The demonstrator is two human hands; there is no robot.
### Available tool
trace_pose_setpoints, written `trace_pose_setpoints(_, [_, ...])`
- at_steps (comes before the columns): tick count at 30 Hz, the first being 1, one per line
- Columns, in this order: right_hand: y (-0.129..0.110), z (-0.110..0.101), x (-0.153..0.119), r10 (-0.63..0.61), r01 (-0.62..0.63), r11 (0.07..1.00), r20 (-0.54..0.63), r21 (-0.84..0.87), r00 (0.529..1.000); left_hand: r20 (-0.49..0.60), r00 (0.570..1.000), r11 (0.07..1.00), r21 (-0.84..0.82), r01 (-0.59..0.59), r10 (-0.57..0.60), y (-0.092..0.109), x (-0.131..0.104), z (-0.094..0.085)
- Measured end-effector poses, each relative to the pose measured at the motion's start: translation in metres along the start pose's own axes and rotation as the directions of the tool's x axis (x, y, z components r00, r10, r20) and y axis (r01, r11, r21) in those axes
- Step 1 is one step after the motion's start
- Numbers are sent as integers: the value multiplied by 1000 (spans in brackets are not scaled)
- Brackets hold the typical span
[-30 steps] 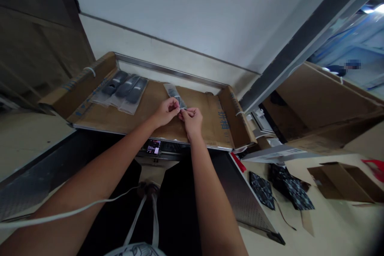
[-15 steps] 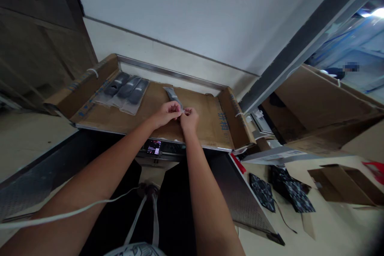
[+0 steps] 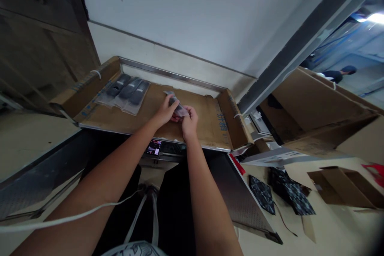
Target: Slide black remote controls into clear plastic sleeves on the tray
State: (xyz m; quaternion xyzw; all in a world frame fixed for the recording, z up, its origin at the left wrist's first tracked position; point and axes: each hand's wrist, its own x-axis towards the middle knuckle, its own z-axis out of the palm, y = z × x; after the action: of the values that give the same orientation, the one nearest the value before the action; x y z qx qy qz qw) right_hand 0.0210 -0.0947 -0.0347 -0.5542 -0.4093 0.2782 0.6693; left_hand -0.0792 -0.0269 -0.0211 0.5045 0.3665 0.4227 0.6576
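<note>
Handling the packet (image 3: 181,109), apparently: left hand (image 3: 165,112) and right hand (image 3: 190,123) had fingers clamped on it. Next move likely needed both.

I stretch my left forearm (image 3: 120,168) and right forearm (image 3: 207,188) forward, converging. My left hand (image 3: 165,112) sits close beside my right hand (image 3: 189,124), both with fingers curled.

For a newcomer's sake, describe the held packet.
Below the white wall panel is a brown cardboard tray. Right of three flat, dark-filled plastic packets, find the slim, greyish plastic packet: the only one held, by left hand and right hand.
</note>
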Motion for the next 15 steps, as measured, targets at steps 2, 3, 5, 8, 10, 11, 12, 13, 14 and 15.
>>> trace_pose_setpoints(2, [-3, 2, -7, -67, 72, 992, 46, -107, 997, 43, 999, 999, -42, -2, 4, 1, -1, -5])
trace_pose_setpoints(3, [-5, 3, -13, -104, 110, 980, 44, -168, 994, 50, 998, 998, -65, -22, 25, 2, -2, -8])
trace_pose_setpoints(5, [-7, 5, -28, -145, 138, 952, -7, -275, 989, 40, 995, 988, -127, -82, 88, 1, -2, -13])
trace_pose_setpoints(8, [-9, 8, -52, -113, 65, 936, -122, -346, 986, 18, 984, 958, -232, -169, 178, -2, -1, -17])
trace_pose_setpoints(10, [-9, 9, -62, -74, 10, 935, -168, -354, 983, -11, 982, 939, -288, -186, 191, -3, 0, -18])
trace_pose_setpoints(11, [-10, 8, -64, -54, -15, 934, -183, -357, 982, -33, 982, 933, -310, -186, 185, -3, 1, -18])
trace_pose_setpoints(12, [-10, 8, -64, -29, -43, 932, -192, -360, 981, -58, 983, 926, -329, -185, 175, -3, 1, -18])
trace_pose_setpoints(13, [-10, 7, -62, 4, -75, 929, -194, -363, 981, -79, 983, 920, -346, -182, 164, -2, 1, -18])
trace_pose_setpoints(14, [-11, 6, -58, 47, -113, 924, -185, -365, 982, -95, 983, 916, -359, -181, 157, -1, 0, -19])
trace_pose_setpoints(15, [-12, 5, -53, 96, -149, 919, -161, -364, 982, -100, 983, 913, -366, -180, 154, 0, 0, -19])
